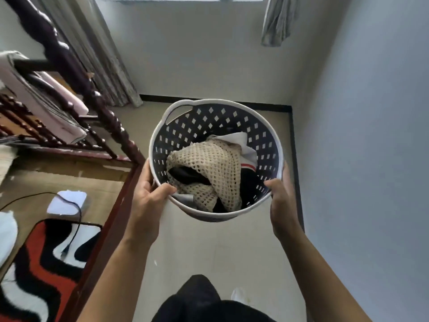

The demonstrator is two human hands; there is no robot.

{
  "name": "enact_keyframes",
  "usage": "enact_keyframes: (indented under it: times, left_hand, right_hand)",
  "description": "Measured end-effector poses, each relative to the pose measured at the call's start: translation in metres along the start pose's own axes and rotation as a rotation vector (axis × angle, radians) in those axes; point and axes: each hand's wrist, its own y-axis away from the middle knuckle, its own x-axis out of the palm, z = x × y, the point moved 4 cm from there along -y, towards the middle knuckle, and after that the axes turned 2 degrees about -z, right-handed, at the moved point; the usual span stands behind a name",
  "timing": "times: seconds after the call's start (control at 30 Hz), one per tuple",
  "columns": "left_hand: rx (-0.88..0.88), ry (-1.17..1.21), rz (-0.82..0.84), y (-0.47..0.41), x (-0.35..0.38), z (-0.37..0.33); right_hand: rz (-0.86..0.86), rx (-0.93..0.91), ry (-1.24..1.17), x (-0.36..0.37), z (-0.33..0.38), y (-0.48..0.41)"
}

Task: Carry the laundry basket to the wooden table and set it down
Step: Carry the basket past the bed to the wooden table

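Both hands — left hand [148, 196], right hand [282, 198] — clamped the laundry basket [232, 117] rim; stiff plastic, looked light — rim grip suited it.

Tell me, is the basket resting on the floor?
No, both hands, left hand and right hand, hold the laundry basket by its rim above the floor.

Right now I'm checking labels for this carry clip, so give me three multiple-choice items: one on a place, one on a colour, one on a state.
1. Where are the hands on the basket?
A. opposite sides of the rim
B. both under its base
C. both on the far handle

2. What colour is the mesh garment on top?
A. red
B. cream
C. green

3. The basket is:
A. on a table
B. overturned
C. held above the floor

Answers:
1 A, left hand and right hand clasp opposite edges.
2 B, its netting is cream.
3 C, bare floor shows beneath it.
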Motion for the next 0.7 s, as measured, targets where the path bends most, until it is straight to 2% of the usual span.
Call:
enact_keyframes:
  times: [0.23, 0.7]
  left_hand:
    - [0.001, 0.102, -0.129, -0.138, 0.013, 0.008]
    - [0.064, 0.061, -0.066, -0.448, 0.099, -0.052]
  right_hand:
    - [0.147, -0.086, 0.064, 0.064, 0.019, -0.162]
    - [0.074, -0.109, -0.055, 0.134, 0.057, -0.464]
